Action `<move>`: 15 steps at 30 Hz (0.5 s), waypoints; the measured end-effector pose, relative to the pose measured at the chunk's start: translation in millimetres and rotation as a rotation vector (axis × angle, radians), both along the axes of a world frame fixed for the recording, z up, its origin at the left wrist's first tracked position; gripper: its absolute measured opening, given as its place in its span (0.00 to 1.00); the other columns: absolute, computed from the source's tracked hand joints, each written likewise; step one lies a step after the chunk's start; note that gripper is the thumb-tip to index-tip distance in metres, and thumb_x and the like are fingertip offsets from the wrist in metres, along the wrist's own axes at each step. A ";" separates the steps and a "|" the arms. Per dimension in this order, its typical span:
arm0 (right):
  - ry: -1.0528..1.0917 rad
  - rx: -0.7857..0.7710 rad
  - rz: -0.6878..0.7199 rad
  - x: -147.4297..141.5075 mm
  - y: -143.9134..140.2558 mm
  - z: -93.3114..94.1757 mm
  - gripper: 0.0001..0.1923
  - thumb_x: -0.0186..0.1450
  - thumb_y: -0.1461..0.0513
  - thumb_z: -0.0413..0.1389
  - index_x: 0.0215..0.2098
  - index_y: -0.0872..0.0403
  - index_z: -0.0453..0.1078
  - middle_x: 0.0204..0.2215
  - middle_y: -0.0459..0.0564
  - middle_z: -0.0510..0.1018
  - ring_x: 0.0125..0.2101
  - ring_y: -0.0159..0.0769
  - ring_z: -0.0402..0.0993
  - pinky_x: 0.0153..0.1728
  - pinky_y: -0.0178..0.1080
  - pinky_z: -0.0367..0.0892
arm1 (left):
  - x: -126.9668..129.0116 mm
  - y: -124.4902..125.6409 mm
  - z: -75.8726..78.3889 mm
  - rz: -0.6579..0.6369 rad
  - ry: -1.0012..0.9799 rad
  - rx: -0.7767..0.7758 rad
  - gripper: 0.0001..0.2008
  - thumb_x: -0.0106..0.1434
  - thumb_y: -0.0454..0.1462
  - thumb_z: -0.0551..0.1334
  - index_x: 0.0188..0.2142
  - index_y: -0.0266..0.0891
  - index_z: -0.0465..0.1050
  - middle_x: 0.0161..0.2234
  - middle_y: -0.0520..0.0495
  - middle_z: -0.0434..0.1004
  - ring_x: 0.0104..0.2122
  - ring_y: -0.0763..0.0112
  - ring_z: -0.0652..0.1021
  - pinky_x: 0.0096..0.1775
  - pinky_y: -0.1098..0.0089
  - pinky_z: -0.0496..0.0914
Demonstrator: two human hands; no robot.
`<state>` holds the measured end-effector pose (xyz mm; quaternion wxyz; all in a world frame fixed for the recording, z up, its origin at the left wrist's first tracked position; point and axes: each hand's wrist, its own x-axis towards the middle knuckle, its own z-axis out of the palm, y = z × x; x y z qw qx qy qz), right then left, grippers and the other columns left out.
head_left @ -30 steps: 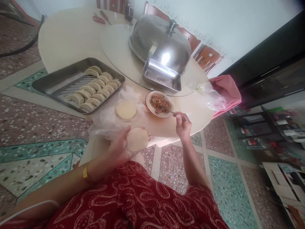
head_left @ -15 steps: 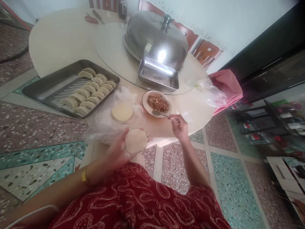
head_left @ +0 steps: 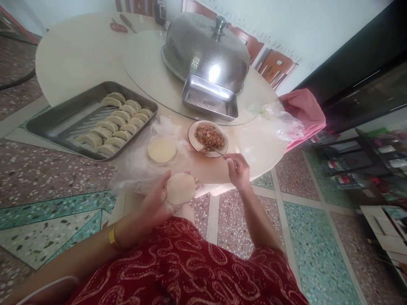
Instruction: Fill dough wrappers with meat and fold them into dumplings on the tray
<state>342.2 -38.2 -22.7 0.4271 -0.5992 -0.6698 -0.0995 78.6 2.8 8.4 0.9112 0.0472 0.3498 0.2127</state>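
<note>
A round dumpling wrapper (head_left: 181, 189) lies across the palm and fingers of my left hand (head_left: 160, 197), which cradles it in front of the table edge. My right hand (head_left: 238, 168) is closed around the handle of a spoon (head_left: 217, 151). The spoon's bowl dips into brown minced filling (head_left: 209, 136) on a white plate with a dark rim (head_left: 193, 142), and some filling covers it. Between the plate and a metal tray, more round wrappers (head_left: 161, 151) sit stacked on a crumpled plastic bag (head_left: 132, 169).
Folded dumplings (head_left: 111, 123) stand in rows in the large metal tray (head_left: 47, 123) at left. A smaller metal tray (head_left: 210, 99) leans by a big perforated dome lid (head_left: 203, 46). Red scissors (head_left: 118, 27) and a knife (head_left: 127, 21) lie far back; a plastic bag (head_left: 281, 123) is at right.
The spoon has pushed into the filling, and some of it now sits at the spoon's bowl near the plate's front. My left hand stays put with the wrapper.
</note>
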 end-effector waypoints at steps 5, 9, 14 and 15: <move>-0.016 -0.037 0.087 -7.4 -3.7 5.2 0.10 0.70 0.61 0.50 0.42 0.48 0.73 0.34 0.49 0.83 0.36 0.39 0.77 0.34 0.45 0.74 | 1.0 -0.1 -0.6 -0.021 0.013 0.016 0.27 0.72 0.45 0.48 0.63 0.27 0.61 0.44 0.31 0.80 0.41 0.54 0.82 0.44 0.58 0.76; -0.005 0.000 0.070 -2.6 -1.9 3.2 0.11 0.70 0.62 0.49 0.44 0.48 0.73 0.34 0.51 0.82 0.36 0.40 0.76 0.35 0.46 0.74 | 1.2 -0.4 -1.9 -0.015 -0.003 0.007 0.27 0.72 0.45 0.49 0.63 0.29 0.61 0.45 0.32 0.80 0.41 0.54 0.82 0.44 0.58 0.77; -0.037 -0.017 0.100 1.0 1.4 2.2 0.11 0.70 0.62 0.49 0.43 0.48 0.73 0.34 0.50 0.82 0.37 0.40 0.77 0.36 0.46 0.75 | 1.0 1.0 -6.1 -0.020 -0.014 0.014 0.27 0.71 0.45 0.50 0.63 0.30 0.60 0.47 0.31 0.79 0.43 0.53 0.81 0.46 0.57 0.76; -0.052 -0.030 0.116 1.1 1.2 3.4 0.10 0.70 0.62 0.49 0.42 0.48 0.73 0.34 0.49 0.83 0.36 0.40 0.77 0.36 0.45 0.75 | 1.2 1.5 -6.8 -0.021 -0.017 0.018 0.27 0.71 0.45 0.50 0.63 0.30 0.60 0.47 0.30 0.79 0.44 0.52 0.81 0.46 0.56 0.76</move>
